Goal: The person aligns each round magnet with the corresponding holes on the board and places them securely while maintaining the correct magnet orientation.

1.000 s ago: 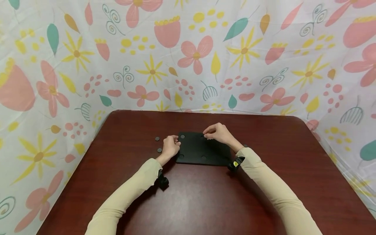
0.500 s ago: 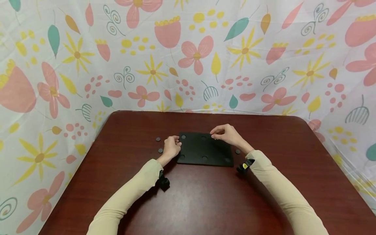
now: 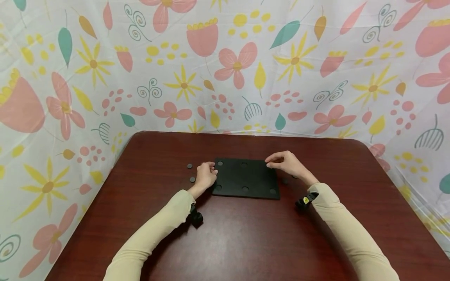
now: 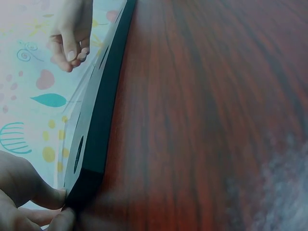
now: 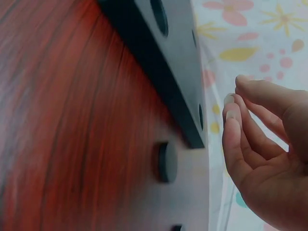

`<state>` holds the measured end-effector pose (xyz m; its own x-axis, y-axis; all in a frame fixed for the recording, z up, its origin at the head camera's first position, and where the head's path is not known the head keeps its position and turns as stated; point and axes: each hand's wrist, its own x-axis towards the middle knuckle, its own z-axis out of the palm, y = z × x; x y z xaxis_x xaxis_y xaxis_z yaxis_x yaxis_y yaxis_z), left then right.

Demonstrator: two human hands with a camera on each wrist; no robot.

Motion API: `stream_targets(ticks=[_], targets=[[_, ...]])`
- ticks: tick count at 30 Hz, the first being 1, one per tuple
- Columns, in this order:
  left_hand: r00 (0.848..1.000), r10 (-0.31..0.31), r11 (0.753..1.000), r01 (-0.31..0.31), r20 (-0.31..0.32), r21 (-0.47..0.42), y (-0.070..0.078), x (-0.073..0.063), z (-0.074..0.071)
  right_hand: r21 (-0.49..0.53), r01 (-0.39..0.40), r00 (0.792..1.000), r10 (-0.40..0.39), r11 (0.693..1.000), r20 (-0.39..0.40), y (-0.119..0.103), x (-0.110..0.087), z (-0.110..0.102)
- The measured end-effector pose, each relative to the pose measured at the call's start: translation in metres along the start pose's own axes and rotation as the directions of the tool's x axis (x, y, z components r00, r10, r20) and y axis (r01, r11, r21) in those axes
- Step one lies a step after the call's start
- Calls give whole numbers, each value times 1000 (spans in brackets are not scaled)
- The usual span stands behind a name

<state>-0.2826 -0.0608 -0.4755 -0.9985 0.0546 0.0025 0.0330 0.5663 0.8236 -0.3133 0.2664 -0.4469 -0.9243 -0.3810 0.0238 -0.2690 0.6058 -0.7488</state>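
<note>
A black rectangular board (image 3: 232,177) with round recesses lies flat on the table. A grey disc (image 3: 220,163) shows in its far left recess. My left hand (image 3: 206,175) is at the board's left edge; in the left wrist view its thumb and fingers pinch the corner. My right hand (image 3: 288,163) hovers by the far right corner, fingers loosely curled and nothing visible between them. Beyond the board's right side sits a thick dark disc (image 5: 168,162), with part of another disc (image 5: 178,227) near it. Two more discs, one farther (image 3: 190,166) and one nearer (image 3: 192,179), lie left of my left hand.
The dark red wooden table (image 3: 232,238) has rounded far corners. A white curtain (image 3: 225,97) printed with flowers and leaves stands right behind it and along the sides. Small black cameras are strapped to both wrists.
My right hand has moved rightward, from over the board's far middle recess to its far right corner. My left hand stays at the left edge.
</note>
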Motion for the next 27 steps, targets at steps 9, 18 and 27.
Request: stream_targets(ticks=[9, 18, 27], targets=[[1000, 9, 1000, -9, -6, 7, 1, 1, -2, -7, -51, 999, 51, 999, 0, 14, -8, -13], [1000, 5, 1000, -5, 3, 13, 0, 1, 0, -93, -115, 993, 115, 989, -10, 29, -18, -22], [1000, 20, 1000, -20, 4, 6, -3, 0, 1, -123, -130, 992, 128, 984, -19, 42, -26, -26]])
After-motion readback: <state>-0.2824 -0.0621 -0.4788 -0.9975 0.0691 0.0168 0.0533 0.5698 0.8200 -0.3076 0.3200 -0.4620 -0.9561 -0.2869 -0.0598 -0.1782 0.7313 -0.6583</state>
